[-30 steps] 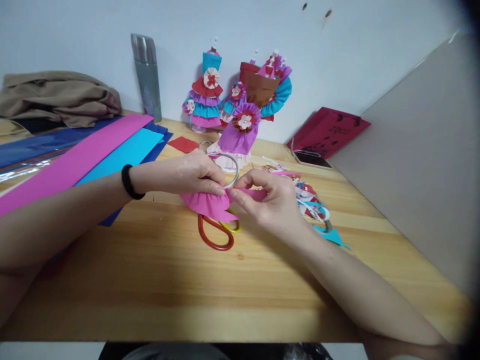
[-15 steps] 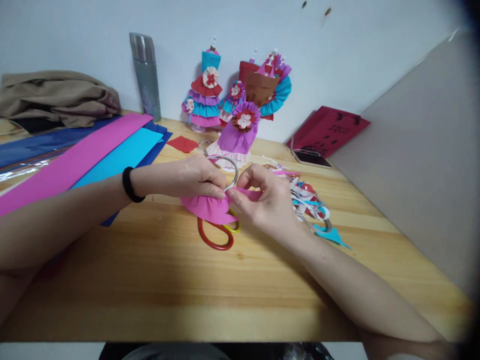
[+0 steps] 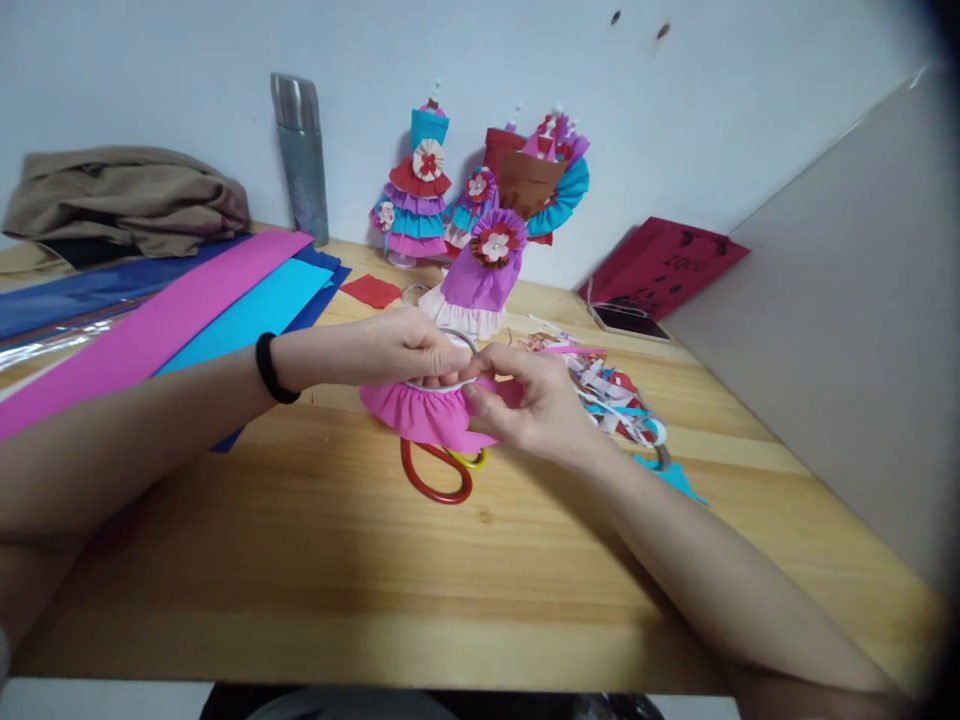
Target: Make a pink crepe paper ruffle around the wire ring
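Between my hands is a piece of pink crepe paper (image 3: 420,415), its upper edge gathered into pleats along a thin white strip that curves up in a greyish loop (image 3: 466,340) behind my fingers. My left hand (image 3: 397,348) is closed on the gathered edge, fingers curled inside the loop. Thumb and forefinger of my right hand (image 3: 536,400) pinch the paper and strip at the right end; a loose pink piece shows beneath that palm. Partly under the paper lie a red scissor-like handle (image 3: 439,495) and a yellow one (image 3: 478,460).
Small paper dresses on stands (image 3: 480,270) line the wall. Paper scraps (image 3: 615,395) lie right, before a phone (image 3: 630,322) and magenta bag (image 3: 667,265). Crepe sheets (image 3: 225,310), a brown cloth (image 3: 127,195) and a grey bottle (image 3: 301,170) are left.
My left fingers have curled into the loop, and the loop sits lower. More of the pleated pink edge shows, reaching farther right. The whole view has shifted slightly.
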A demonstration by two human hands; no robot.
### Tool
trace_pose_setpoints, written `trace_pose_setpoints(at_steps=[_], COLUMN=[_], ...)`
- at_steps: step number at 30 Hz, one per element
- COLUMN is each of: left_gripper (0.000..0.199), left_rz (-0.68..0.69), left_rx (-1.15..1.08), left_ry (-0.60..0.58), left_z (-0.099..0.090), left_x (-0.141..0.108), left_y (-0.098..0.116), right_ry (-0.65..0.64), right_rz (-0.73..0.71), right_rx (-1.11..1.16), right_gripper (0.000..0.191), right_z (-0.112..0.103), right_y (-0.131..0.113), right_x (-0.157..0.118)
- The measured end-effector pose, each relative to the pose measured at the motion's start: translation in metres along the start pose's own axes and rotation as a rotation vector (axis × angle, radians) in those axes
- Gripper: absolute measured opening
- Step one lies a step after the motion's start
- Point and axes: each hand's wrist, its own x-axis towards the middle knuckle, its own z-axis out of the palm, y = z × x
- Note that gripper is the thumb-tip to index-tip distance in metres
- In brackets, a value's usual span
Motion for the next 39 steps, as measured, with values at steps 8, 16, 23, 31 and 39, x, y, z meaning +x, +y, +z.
trace_pose_setpoints(at_steps=[8,16,23,31,39], left_gripper=[0.034,0.038,0.036,0.032,0.034], left_rz=[-0.121,-0.095,-0.127,-0.133,-0.085], left_rx=[-0.120,-0.098,-0.182,-0.158,-0.147], left_ry=[-0.030,-0.039,-0.052,-0.044,-0.058], left_z=[0.005,0.003,-0.003,-0.004,-0.002], left_x=[0.000,0.000,-0.001,0.000,0.001], left_y=[-0.006,-0.009,-0.005,0.000,-0.005], right_ry=[0.122,0.192,0.194,0.070,0.050], right_rz=[-0.082,-0.095,0.000,0.024,0.011], right_rx=[-0.061,-0.188,-0.101,0.036,0.000], right_gripper=[0.006,0.014,0.010,0.010,0.010], right_z=[0.005,0.002,-0.008,-0.007,-0.006], right_y=[-0.001,-0.001,-0.010,-0.016,-0.016], right_x=[-0.001,-0.004,-0.001,0.000,-0.001])
